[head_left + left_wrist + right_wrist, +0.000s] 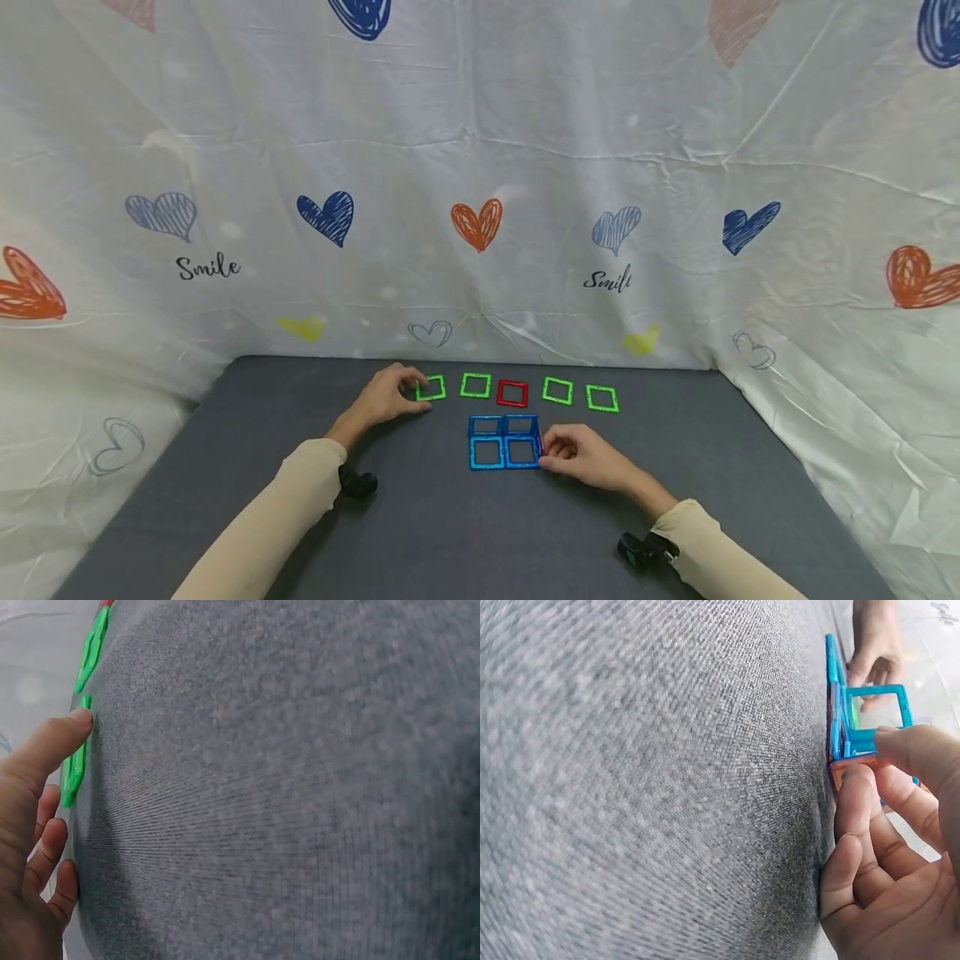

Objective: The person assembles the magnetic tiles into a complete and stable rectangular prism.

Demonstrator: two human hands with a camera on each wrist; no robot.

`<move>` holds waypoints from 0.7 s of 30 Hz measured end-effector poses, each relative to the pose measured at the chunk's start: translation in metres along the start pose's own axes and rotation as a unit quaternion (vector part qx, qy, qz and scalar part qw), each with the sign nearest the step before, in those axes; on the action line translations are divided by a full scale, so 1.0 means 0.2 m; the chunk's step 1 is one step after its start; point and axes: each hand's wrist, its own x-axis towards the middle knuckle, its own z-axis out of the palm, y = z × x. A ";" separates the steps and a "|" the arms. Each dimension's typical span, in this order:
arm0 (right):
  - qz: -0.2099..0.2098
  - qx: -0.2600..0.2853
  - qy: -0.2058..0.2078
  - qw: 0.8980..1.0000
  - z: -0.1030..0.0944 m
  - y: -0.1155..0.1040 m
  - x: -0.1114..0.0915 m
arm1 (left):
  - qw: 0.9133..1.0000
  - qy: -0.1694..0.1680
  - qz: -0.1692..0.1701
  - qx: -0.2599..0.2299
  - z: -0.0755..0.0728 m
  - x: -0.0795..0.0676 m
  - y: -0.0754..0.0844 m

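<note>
Blue magnetic tiles (488, 467) are joined in the middle of the table, two lying flat in front and others standing upright behind them. My right hand (588, 457) pinches a reddish tile (847, 762) between thumb and fingers, on edge against the right side of the blue tiles. Over at the back left, my left hand (387, 395) is at the leftmost green tile (442, 387), its thumb by the near edge and its fingers by the far left corner. In the left wrist view the thumb overlaps that tile and the other fingers are loosely bent.
Along the back of the grey table (420, 525) lie more flat square tiles: a green tile (476, 395), a red tile (512, 405), then another green tile (557, 403) and a green tile at the right end (603, 410). A white cloth (540, 292) with hearts hangs behind.
</note>
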 end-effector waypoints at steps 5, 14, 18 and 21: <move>0.005 -0.001 0.000 1.000 0.00 0.00 0.00 | 1.000 0.001 0.002 0.008 0.01 0.01 -0.01; 0.003 -0.001 0.000 1.000 0.00 0.00 0.00 | 1.000 0.010 0.028 0.002 0.03 0.01 -0.03; 0.003 0.000 -0.001 1.000 0.00 0.00 0.00 | 0.999 0.004 0.031 -0.008 0.02 0.01 -0.03; 0.007 0.006 -0.002 1.000 0.00 0.01 0.00 | 0.999 0.002 0.034 -0.009 0.02 0.01 -0.03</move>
